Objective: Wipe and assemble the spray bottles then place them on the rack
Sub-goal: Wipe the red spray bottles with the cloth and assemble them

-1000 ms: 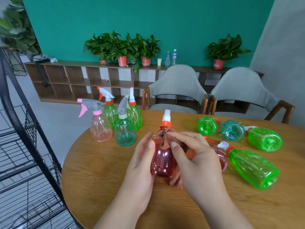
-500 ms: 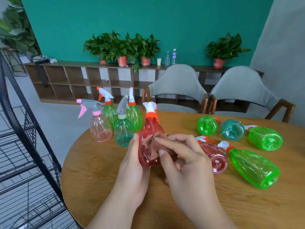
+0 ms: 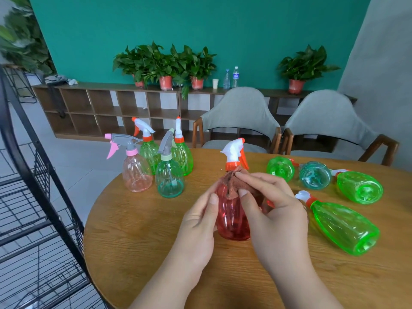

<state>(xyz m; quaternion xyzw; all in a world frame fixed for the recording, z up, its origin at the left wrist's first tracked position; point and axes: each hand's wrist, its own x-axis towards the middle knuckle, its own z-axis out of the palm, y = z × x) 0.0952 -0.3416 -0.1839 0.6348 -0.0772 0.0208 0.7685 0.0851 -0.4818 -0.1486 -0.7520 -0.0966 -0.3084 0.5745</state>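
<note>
I've got the red spray bottle [image 3: 231, 217] standing upright on the round wooden table [image 3: 142, 237], right in front of me, its white-and-orange trigger head [image 3: 234, 153] screwed on and pointing away to the left. My left hand [image 3: 198, 221] cups the bottle's left flank, thumb laid along the plastic, fingers curled round the far side. My right hand [image 3: 274, 210] pinches a brownish-red cloth [image 3: 234, 182] between thumb and forefinger and presses it against the bottle's shoulder, just under the orange collar.

Off to the left, four assembled bottles stand in a tight cluster: a pink bottle [image 3: 137, 172] with a grey trigger, a teal bottle [image 3: 169, 180] in front, and two green bottles [image 3: 182, 156] behind them. To the right, the others lie on their sides: a large green bottle [image 3: 344, 226] nearest me, its white nozzle towards my right hand; another green bottle [image 3: 360, 186] beyond it; a teal one [image 3: 314, 178] and a small green one [image 3: 280, 168] with their bases facing me. Something red shows just behind my right knuckles, possibly another bottle, but my hand covers most of it.

The black wire rack [image 3: 38, 208] stands at the table's left edge, and the shelves I can see hold no bottles.
</note>
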